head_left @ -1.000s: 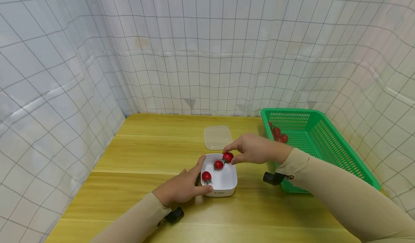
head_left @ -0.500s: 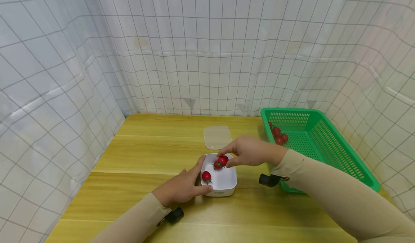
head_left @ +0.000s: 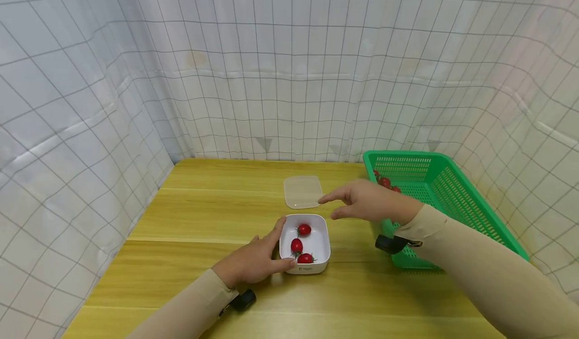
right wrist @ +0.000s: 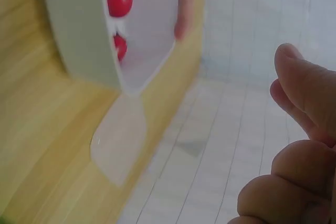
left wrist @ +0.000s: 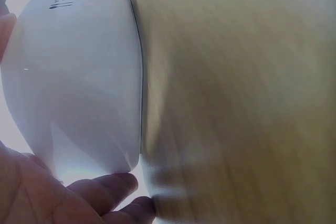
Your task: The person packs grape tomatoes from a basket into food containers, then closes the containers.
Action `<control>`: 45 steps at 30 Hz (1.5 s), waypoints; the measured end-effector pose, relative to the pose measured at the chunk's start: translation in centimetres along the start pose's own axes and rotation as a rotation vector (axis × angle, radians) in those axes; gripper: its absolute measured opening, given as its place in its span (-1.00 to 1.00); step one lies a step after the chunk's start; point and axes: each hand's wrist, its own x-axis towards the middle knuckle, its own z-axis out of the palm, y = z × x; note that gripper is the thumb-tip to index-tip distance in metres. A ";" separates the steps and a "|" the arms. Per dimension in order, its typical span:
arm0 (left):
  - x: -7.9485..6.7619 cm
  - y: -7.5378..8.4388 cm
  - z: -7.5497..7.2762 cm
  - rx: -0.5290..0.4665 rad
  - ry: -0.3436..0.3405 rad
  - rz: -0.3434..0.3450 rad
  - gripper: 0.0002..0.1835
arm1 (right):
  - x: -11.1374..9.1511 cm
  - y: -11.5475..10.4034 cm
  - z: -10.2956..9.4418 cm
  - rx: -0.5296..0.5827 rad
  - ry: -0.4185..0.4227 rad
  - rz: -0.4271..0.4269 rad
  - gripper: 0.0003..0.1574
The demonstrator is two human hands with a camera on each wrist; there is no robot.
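Note:
A white, square food container (head_left: 319, 238) stands on the table with three red cherry tomatoes (head_left: 304, 229) inside, green stems attached. My left hand (head_left: 255, 261) holds it by its left side, thumb at the front corner and fingers along the side toward the back. In the left wrist view the fingertips (left wrist: 123, 182) lie against the container's wall. Off to the right and above the table, my right hand (head_left: 364, 201) has nothing between its thumb and fingers, which are apart. The right wrist view shows its fingers (right wrist: 286, 169) loosely bent.
Behind the container lies a flat translucent lid (head_left: 303, 192) on the wooden table (head_left: 217, 218). At the right, a green plastic basket (head_left: 470, 188) holds several more tomatoes (head_left: 384, 182), partly hidden by my right arm. White gridded curtains surround the table.
My right hand has let go of a tomato in the container and drawn back to the right. The tomatoes have shifted, with one now at the front wall. My left hand stays put.

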 end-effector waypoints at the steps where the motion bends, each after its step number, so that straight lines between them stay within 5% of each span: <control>1: 0.0 0.1 0.0 0.002 0.002 -0.004 0.17 | -0.4 0.6 -0.4 -0.006 0.015 0.015 -0.49; 12: 0.1 0.0 0.0 -0.011 0.013 -0.036 0.18 | -5.8 9.3 -2.8 -0.004 0.073 0.138 -0.48; 18: 0.2 0.0 0.1 0.015 0.012 -0.044 0.19 | -8.0 12.8 -2.7 0.052 0.025 0.195 -0.52; 31: 0.4 -0.2 0.2 0.027 0.016 -0.044 0.19 | -9.1 15.9 -1.0 0.080 -0.112 0.140 -0.49; 45: 0.7 -0.3 0.5 0.024 0.016 -0.033 0.18 | -8.2 16.5 0.2 0.017 -0.247 0.135 -0.53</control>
